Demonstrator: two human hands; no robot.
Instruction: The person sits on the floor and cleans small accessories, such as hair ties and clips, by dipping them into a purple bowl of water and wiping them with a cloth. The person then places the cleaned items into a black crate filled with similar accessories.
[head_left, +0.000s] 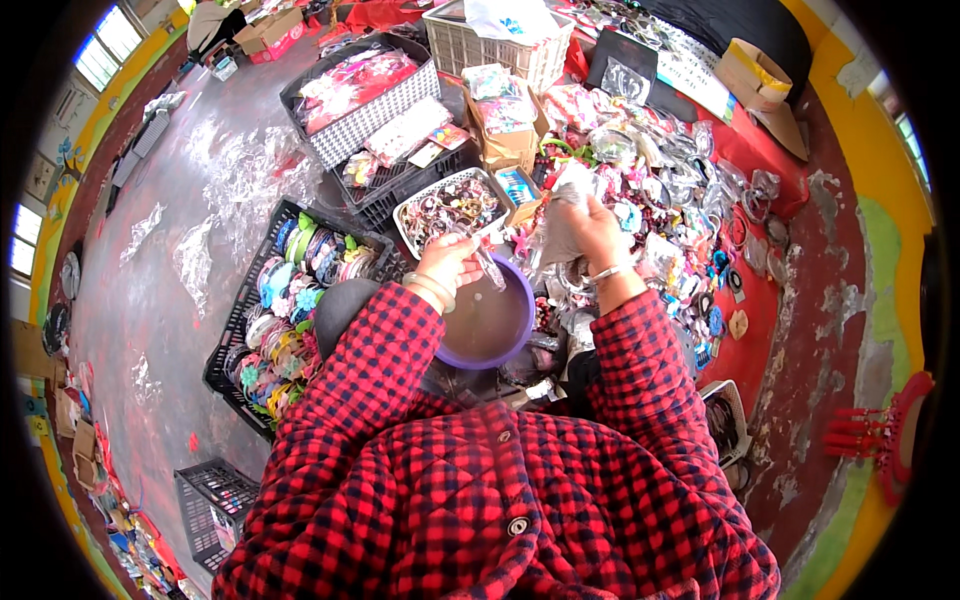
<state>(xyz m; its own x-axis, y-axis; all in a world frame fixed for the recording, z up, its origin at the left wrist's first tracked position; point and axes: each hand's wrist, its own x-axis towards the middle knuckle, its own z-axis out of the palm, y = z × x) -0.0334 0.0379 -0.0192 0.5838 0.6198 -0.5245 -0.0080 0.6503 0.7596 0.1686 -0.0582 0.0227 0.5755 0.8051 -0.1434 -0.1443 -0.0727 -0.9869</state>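
Note:
My left hand pinches a thin, partly clear item with a bit of red at its upper end; its exact kind is too small to tell. Beneath it stands a round purple basin with murky, brownish liquid inside. To the right of the basin, my right hand is closed round a crumpled grey cloth, which hangs down from the fingers. A white basket full of small hair accessories sits just beyond my left hand. Beside it is a small carton with a blue packet on top.
A black crate of colourful headbands stands at the left. Loose accessories and plastic bags spread in a heap over red cloth at the right. More crates and a cardboard box stand farther off. Clear plastic litters the floor.

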